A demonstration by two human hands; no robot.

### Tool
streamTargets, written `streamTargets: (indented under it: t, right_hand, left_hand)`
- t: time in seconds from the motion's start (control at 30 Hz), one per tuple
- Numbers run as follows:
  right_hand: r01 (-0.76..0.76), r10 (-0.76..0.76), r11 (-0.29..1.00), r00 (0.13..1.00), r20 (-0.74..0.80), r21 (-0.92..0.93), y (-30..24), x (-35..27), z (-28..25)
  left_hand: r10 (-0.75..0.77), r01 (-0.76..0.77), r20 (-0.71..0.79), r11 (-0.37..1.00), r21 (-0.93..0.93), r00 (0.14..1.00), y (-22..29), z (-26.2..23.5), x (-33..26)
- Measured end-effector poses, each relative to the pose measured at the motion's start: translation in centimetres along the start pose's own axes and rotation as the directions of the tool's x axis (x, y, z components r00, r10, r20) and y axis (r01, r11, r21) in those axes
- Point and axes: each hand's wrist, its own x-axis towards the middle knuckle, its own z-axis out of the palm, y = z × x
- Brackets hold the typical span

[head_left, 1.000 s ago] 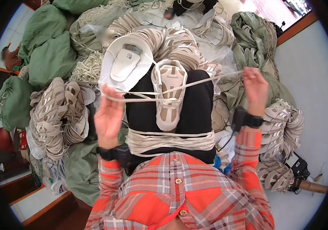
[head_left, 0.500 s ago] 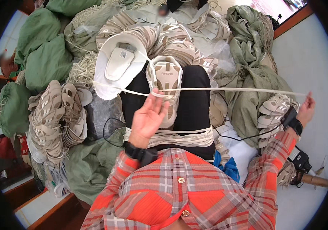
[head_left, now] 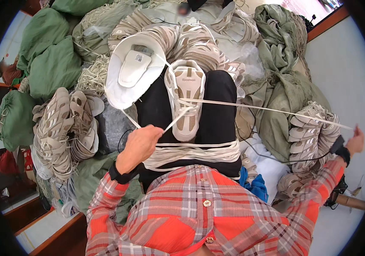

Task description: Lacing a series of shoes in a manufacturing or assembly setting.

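A beige and white shoe upper (head_left: 189, 118) lies between my thighs with its toe toward me. One length of cream shoelace (head_left: 255, 106) stretches taut from its lacing edge out to my right hand (head_left: 355, 141), whose fingers are closed on the far end. My left hand (head_left: 139, 146), to the left of the upper, is closed on another stretch of lace that slants up to the upper's left side. More lace trails from the left hand toward the white-lined upper (head_left: 125, 91) beyond it. A bundle of cream laces (head_left: 191, 156) lies across my thighs.
Stacks of similar uppers lie at the left (head_left: 54, 132), beyond my knees (head_left: 195, 45) and at the right (head_left: 308, 136). Green sacks (head_left: 54, 59) are piled at the far left. A dark cable (head_left: 272, 158) runs to my right wrist. Two blurred people show at the left rim.
My left hand has gone from open over the upper to closed on lace, lower and further left. My right hand has moved slightly outward and toward me, keeping the lace taut.
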Motion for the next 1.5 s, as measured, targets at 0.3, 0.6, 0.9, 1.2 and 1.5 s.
streamTargets:
  t: [0.3,0.6,0.9,1.2,1.5]
  right_hand:
    - [0.336,-0.485,0.871,0.467,0.739,0.358,-27.8,-40.0,28.8]
    - [0.531,-0.497,0.805,0.358,0.79,0.265,-31.1,-45.2,30.2]
    - [0.45,-0.466,0.854,0.442,0.767,0.26,-30.4,-46.8,30.1]
    - [0.224,-0.358,0.932,0.454,0.816,0.285,-30.8,-47.0,31.1]
    - [0.461,-0.521,0.822,0.371,0.769,0.334,-31.5,-45.1,28.8]
  left_hand:
    - [0.125,-0.171,-0.297,0.976,-0.133,0.947,3.6,1.7,10.4]
    - [-0.146,0.124,-0.037,0.93,-0.346,0.989,4.5,2.3,10.7]
    - [-0.146,0.266,0.236,0.726,-0.634,0.961,2.9,0.7,11.8]
    - [0.287,-0.343,0.2,0.865,0.366,0.937,3.3,0.7,15.9]
    - [0.323,-0.27,0.04,0.71,0.65,0.946,3.0,-9.1,14.7]
